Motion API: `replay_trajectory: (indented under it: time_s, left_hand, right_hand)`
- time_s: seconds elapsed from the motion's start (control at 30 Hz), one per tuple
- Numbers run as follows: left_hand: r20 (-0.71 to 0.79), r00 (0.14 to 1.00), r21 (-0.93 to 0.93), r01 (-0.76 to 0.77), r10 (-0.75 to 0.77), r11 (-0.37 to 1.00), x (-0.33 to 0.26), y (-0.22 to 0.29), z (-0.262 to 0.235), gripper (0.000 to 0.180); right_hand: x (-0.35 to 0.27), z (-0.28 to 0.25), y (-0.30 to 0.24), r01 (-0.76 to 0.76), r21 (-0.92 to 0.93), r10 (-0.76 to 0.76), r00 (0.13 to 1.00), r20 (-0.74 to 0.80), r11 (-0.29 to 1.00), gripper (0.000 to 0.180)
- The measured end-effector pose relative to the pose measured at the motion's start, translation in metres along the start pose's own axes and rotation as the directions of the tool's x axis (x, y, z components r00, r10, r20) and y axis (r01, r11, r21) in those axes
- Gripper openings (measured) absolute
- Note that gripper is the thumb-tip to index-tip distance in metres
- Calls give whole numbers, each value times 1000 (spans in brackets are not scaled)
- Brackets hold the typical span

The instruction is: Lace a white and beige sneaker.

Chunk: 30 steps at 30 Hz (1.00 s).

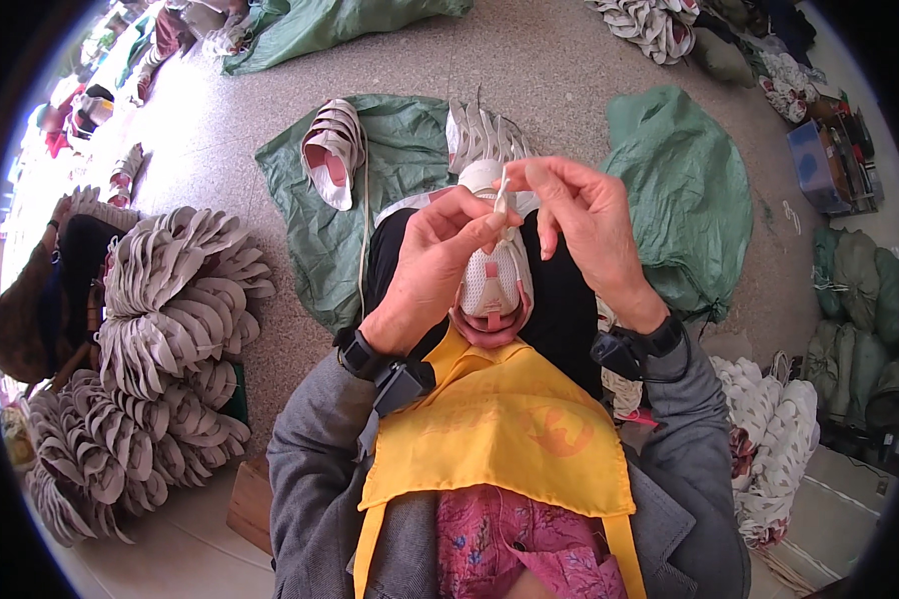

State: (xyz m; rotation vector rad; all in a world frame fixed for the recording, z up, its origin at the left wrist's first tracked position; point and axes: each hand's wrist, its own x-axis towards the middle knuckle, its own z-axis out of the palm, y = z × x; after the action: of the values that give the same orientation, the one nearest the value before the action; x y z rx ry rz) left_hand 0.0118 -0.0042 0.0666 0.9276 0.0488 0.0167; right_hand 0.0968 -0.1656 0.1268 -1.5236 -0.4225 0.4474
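Pink-and-white mesh, that's the shoe upper [493,285] sitting in the lap, right in the centre of the view, toe pointing toward twelve o'clock and its pink collar toward six. Both hands are up over it. Left hand [440,265] has thumb and forefinger pinched tight on a thin white lace tip [502,190], the other fingers curled in. Right hand [589,225] hovers just beside it at two o'clock, fingers loosely spread, forefinger touching the top of that same strand, nothing clamped in it that I can see. This looks like the threading step, the lace end being fed at the front of the upper. Judging from the pinch, the next move calls for a steady aim at a small eyelet and a clean handover from one hand to the other; a frayed tip would fight it.

Yellow apron [499,429] covers the lap at six. Floor is speckled grey concrete. Green sacks [684,190] lie spread at eleven and two, one carrying more pink-lined uppers [335,150]. Big fanned stacks of grey insoles [165,349] fill nine o'clock; pale stacked pieces [769,429] sit at four. Bright daylight pours in at ten.
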Motion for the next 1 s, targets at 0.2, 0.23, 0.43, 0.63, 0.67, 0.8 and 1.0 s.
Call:
replay_trajectory:
  time_s: [0.2,0.23,0.43,0.63,0.67,0.8,1.0]
  left_hand:
    - [7,999,73,-42,41,996,1,-2,3,11]
    - [7,997,116,-74,74,991,1,-3,4,10]
    - [173,940,894,-275,294,354,7,-1,-15,37]
    - [282,937,884,-336,205,325,15,-37,-42,48]
    - [278,940,886,-331,197,325,17,-41,-43,47]
    - [293,901,908,-367,321,200,26,-58,-43,46]
    - [275,911,925,-338,307,174,27,-63,-41,44]
  right_hand:
    - [-6,-1,33,103,-102,-97,993,61,989,21]
    - [-2,3,41,210,-93,-208,978,30,973,21]
    - [1,-12,23,48,-55,-43,995,86,997,17]
    - [-4,-12,19,77,-92,-62,986,152,993,18]
    - [-7,-9,18,79,-106,-60,984,169,991,18]
    - [-15,-2,7,145,-268,-93,976,199,952,16]
    - [-17,-4,-10,308,-332,-271,950,151,892,14]
